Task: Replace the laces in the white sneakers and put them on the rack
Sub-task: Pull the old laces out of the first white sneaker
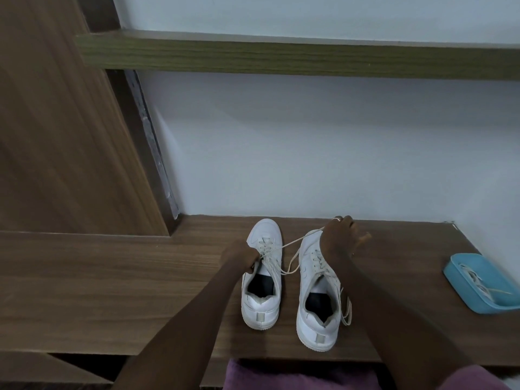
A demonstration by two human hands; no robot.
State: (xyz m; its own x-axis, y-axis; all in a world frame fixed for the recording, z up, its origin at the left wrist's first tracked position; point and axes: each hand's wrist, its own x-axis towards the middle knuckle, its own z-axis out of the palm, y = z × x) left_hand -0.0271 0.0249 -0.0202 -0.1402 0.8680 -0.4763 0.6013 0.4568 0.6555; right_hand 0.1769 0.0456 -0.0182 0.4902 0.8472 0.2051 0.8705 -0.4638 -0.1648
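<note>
Two white sneakers stand side by side on the wooden bench (112, 277), toes toward the wall. My left hand (240, 256) grips the left sneaker (261, 274) at the top of its lacing, by the tongue. My right hand (339, 236) is raised over the toe of the right sneaker (318, 294) and pinches an off-white lace (292, 243). That lace runs taut from the left sneaker's eyelets up to my right fingers, with a slack loop hanging between the shoes. The right sneaker's own laces trail down its right side.
A blue tray (461, 270) at the bench's right end holds a bundle of pale laces (478, 284). A wooden shelf (281, 56) runs along the wall above. A tall wooden panel (56, 122) stands at the left. Purple cloth (281, 375) lies below the bench's front edge.
</note>
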